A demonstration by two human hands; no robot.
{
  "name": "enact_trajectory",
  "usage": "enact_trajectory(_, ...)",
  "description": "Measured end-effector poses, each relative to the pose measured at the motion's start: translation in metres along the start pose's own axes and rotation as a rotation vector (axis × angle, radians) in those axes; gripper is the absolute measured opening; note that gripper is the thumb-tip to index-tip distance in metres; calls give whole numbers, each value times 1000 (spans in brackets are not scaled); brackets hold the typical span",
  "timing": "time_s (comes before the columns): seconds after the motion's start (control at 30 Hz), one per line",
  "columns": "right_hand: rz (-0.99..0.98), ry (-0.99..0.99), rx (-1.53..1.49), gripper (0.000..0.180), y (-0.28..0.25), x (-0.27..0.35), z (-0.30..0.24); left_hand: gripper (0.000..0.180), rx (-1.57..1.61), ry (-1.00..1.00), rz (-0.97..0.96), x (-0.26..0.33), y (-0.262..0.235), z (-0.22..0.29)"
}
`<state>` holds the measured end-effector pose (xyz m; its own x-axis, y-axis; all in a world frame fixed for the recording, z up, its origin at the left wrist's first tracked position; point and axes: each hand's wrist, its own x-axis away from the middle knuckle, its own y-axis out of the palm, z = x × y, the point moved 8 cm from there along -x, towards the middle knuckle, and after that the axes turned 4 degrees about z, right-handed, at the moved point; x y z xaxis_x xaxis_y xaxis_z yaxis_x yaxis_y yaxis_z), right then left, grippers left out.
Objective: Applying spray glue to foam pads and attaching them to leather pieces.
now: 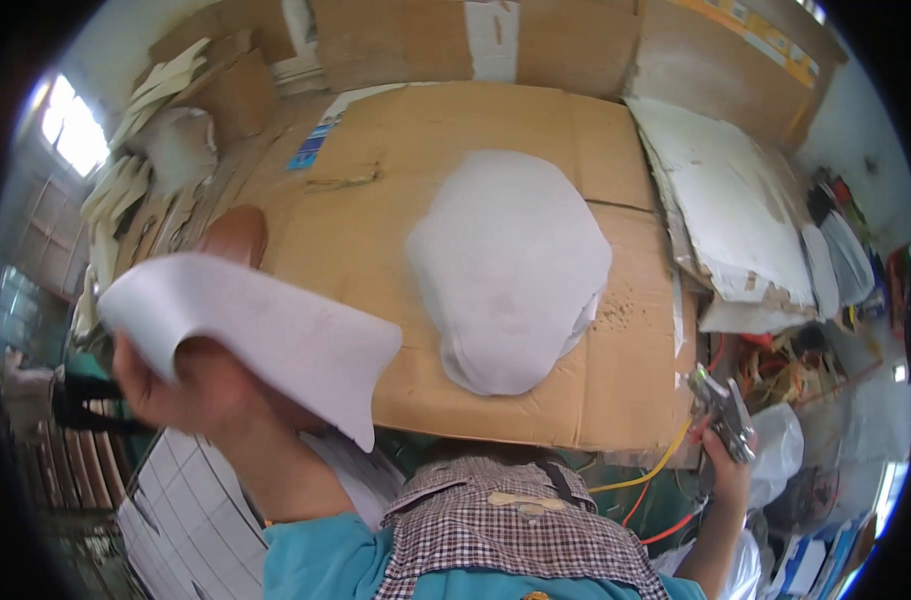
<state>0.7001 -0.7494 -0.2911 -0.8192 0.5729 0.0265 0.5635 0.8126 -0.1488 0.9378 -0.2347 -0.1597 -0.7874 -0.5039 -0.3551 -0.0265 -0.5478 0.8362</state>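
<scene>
My left hand (200,395) is raised at the left, closed around a pale grey curved sheet piece (275,325) that drapes over the fingers and points toward the table's middle. Part of that hand is hidden beneath the piece. At the right, by the table's front corner, my right hand (720,450) grips a metal spray gun (723,412). A yellow hose (665,460) runs close to it. Between both hands, on the cardboard-covered table (515,420), lies a rounded pile of pale grey sheet pieces (510,265), their edges overlapping at the lower right.
A brown rounded object (237,235) sits behind the held piece. Cream-coloured cut pieces (115,200) are heaped at the far left. White flat sheets (725,210) are stacked at the right. Cardboard panels (395,45) stand along the back. A clear plastic bag (775,450) hangs near my right hand.
</scene>
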Motion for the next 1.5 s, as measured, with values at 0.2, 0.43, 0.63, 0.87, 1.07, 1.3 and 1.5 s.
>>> enact_trajectory(0.2, -3, -446, 638, 47, 25, -121, 95, 28, 81, -288, -106, 6, 50, -57)
enact_trajectory(0.43, -987, 659, -534, 60, 280, -59, 143, 11, -44, -126, 29, 61, 107, -8)
enact_trajectory(0.63, -1103, 753, -1244, 44, 365, -42, 51, 14, -100, -14, 112, 122, 97, 61)
enact_trajectory(0.87, -1294, 680, -888, 44, 401, 18, -2, 16, -265, 193, 316, 202, 62, 191)
enact_trajectory(1.07, -1543, 510, -739, 45, 418, 144, -104, 22, -360, 465, 578, 325, 48, 348)
enact_trajectory(1.3, -1923, 370, -678, 36, 473, 376, -174, 23, -425, 796, 919, 494, -24, 543)
enact_trajectory(1.5, -2059, 523, -746, 41, 437, 646, -210, 21, -601, 1070, 1030, 623, -45, 736)
